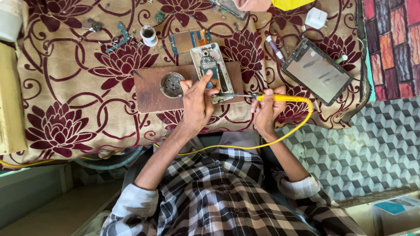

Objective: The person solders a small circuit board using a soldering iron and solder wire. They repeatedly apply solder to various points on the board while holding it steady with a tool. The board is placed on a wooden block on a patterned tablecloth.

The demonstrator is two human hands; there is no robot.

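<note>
Soldering under way, judged mid-job: opened phone (211,70) back-off on wooden board (151,89), unassembled. Right hand (267,109) fingers closed around yellow soldering iron (280,98), tip at phone's lower edge. Left hand (197,102) fingers half-curled, forefinger pressing phone. Farther: 1 metal dish (171,84), 1 tablet (316,71).

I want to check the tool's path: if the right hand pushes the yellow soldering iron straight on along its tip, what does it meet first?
Probably the opened phone on the wooden board, near the left hand; depth is unclear.
</note>
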